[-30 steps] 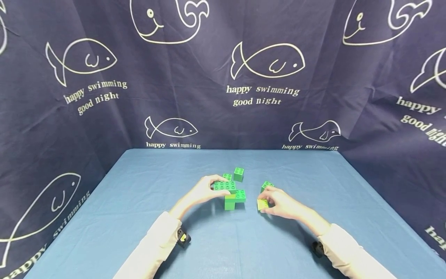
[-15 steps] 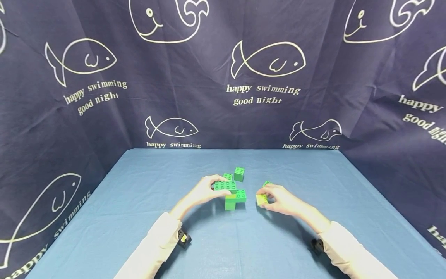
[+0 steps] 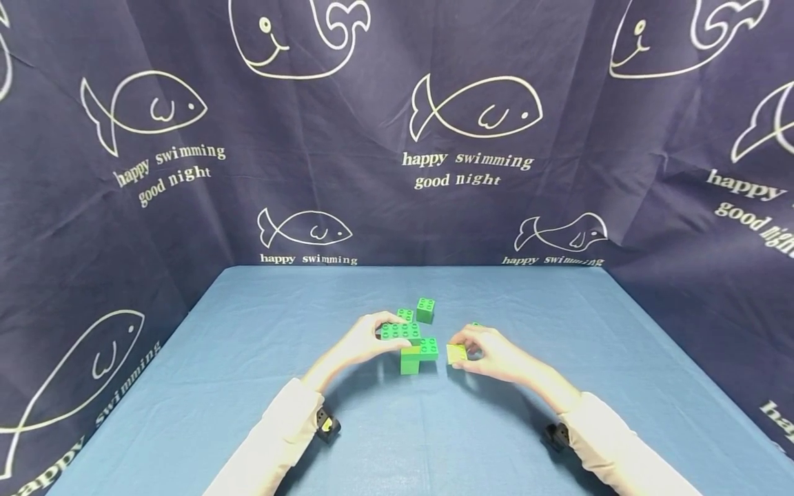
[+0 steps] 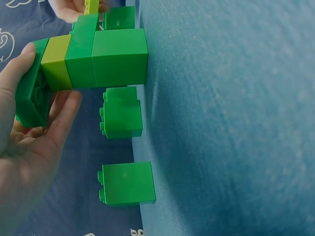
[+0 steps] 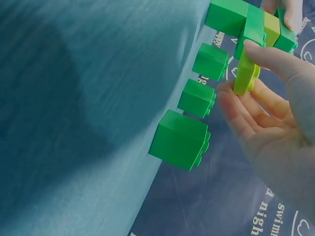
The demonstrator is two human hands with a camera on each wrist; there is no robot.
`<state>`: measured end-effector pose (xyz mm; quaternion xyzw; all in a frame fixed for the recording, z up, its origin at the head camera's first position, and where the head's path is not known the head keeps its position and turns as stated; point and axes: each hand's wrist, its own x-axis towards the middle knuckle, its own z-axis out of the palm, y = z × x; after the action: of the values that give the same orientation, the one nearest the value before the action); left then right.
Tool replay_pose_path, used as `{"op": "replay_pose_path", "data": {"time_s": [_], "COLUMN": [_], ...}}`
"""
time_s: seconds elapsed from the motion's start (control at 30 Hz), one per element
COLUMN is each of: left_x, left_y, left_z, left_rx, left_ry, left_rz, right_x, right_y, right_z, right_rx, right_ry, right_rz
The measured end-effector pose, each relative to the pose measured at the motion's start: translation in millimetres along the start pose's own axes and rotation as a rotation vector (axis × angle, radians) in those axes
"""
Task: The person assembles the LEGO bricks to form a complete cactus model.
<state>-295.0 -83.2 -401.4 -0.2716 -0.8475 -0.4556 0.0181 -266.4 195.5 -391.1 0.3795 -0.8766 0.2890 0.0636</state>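
Observation:
My left hand (image 3: 366, 337) grips the top green brick (image 3: 394, 332) of a small tower by its sides, fingers behind and thumb in front. Below that brick sit a yellow-green brick (image 4: 56, 63), a green brick (image 3: 429, 349) jutting out to the right, and a green base brick (image 3: 409, 365). Just right of the tower, my right hand (image 3: 499, 357) pinches a thin yellow-green brick (image 5: 243, 76) between thumb and fingers. It is held at about the level of the jutting green brick, its studs facing up.
Behind the tower stand two loose green bricks, one farther back (image 3: 424, 311) and one partly hidden (image 3: 405, 315). Another green brick (image 5: 179, 140) is mostly covered by my right hand in the head view. Blue cloth (image 3: 310, 296) covers the table, and a dark printed curtain (image 3: 384, 227) rises behind.
My right hand has lifted the thin yellow-green brick and carried it left, close to the tower. The left hand and the tower have stayed in place.

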Motion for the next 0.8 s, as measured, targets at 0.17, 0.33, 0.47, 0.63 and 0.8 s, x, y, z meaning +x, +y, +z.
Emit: {"op": "replay_pose_path", "data": {"time_s": [0.17, 0.33, 0.47, 0.63, 0.8], "left_x": [-1.1, -1.3, -0.8, 0.3, 0.9], "left_y": [-0.2, -0.4, -1.3, -1.8, -1.1], "left_z": [0.2, 0.0, 0.3, 1.2, 1.6], "left_rx": [-0.016, -0.015, 0.000, 0.015, 0.013], "left_ry": [0.003, 0.001, 0.002, 0.005, 0.007], "left_rz": [0.001, 0.002, 0.003, -0.010, -0.018], "right_x": [3.1, 5.8, 7.8, 11.0, 13.7], "right_y": [-2.8, -3.6, -3.8, -4.4, -4.1], "right_z": [2.6, 5.7, 7.4, 8.4, 8.7], "right_rx": [0.025, 0.020, 0.031, 0.025, -0.002], "right_ry": [0.021, 0.041, 0.043, 0.057, 0.109], "right_rz": [-0.016, -0.027, -0.033, -0.054, -0.056]}}
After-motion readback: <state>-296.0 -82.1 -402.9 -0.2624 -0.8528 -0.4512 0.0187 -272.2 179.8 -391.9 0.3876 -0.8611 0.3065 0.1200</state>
